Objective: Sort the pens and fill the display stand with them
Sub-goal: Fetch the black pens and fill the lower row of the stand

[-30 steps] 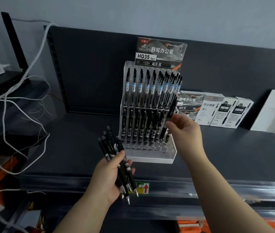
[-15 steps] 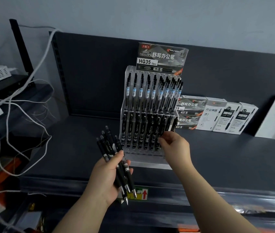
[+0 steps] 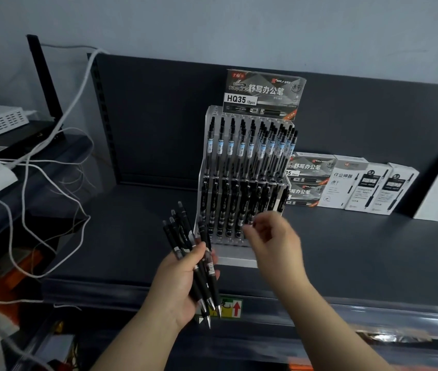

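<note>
Where my left hand (image 3: 183,285) curls: round a bundle of pens (image 3: 185,236), tips down.
Right hand (image 3: 274,242): blurred, fingers loosely bent, empty, just before the stand (image 3: 236,259).
Beside it: boxes (image 3: 359,186), right.

Dark shelf (image 3: 132,236), display stand (image 3: 235,257), pen boxes (image 3: 357,186)

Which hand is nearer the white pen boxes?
Right. The right hand hovers before the stand, left of the white boxes; the left hand, gripping pens, is farther left.
</note>
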Tool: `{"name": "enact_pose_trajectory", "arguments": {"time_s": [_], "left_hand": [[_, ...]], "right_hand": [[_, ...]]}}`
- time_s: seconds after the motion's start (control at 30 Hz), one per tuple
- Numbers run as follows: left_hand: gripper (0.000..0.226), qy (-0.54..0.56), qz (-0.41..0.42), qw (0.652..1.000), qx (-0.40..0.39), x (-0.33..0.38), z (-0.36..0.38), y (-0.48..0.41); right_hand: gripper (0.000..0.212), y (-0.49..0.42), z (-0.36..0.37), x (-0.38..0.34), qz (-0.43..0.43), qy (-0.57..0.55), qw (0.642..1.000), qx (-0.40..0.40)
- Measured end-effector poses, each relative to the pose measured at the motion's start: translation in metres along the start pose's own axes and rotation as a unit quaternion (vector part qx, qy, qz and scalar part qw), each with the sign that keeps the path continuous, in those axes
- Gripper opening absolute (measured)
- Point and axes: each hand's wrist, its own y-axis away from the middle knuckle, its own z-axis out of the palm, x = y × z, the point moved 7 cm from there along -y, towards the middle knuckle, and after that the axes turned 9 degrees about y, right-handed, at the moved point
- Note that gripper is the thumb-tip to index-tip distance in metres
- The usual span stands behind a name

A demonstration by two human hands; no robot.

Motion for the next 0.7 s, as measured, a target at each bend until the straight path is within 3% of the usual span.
{"name": "enact_pose_trajectory", "arguments": {"time_s": [0.1,0.17,0.3,0.4,0.53,0.6,0.7], "left_hand": [[0.017,-0.016,0.001,1.000,-0.012,-0.002,0.001,0.001],[0.019,-0.018,0.004,1.000,-0.022,-0.002,0.002,0.003],[0.018,-0.017,0.004,0.999,-0.047,-0.002,0.003,0.005],[0.016,-0.021,-0.003,0.999,-0.049,-0.004,0.002,0.005],[0.010,-0.025,-0.012,0.999,-0.036,-0.004,-0.005,0.002],[0.010,-0.037,-0.016,0.999,-0.030,-0.004,-0.008,0.002],[0.008,-0.039,-0.017,0.999,-0.026,-0.004,-0.009,0.001]], "right_hand": [[0.002,0.024,0.027,-0.027,-0.030,-0.044,0.987,-0.150],[0.011,0.034,0.039,-0.028,0.000,-0.117,0.966,-0.229],[0.012,0.038,0.043,-0.026,0.058,-0.218,0.931,-0.286],[0.009,0.026,0.030,-0.020,0.101,-0.255,0.936,-0.220],[0.004,-0.006,-0.017,0.008,0.124,-0.208,0.970,0.015],[0.012,-0.016,-0.036,0.018,0.115,-0.163,0.974,0.104],[0.008,-0.024,-0.043,0.026,0.110,-0.125,0.976,0.139]]}}
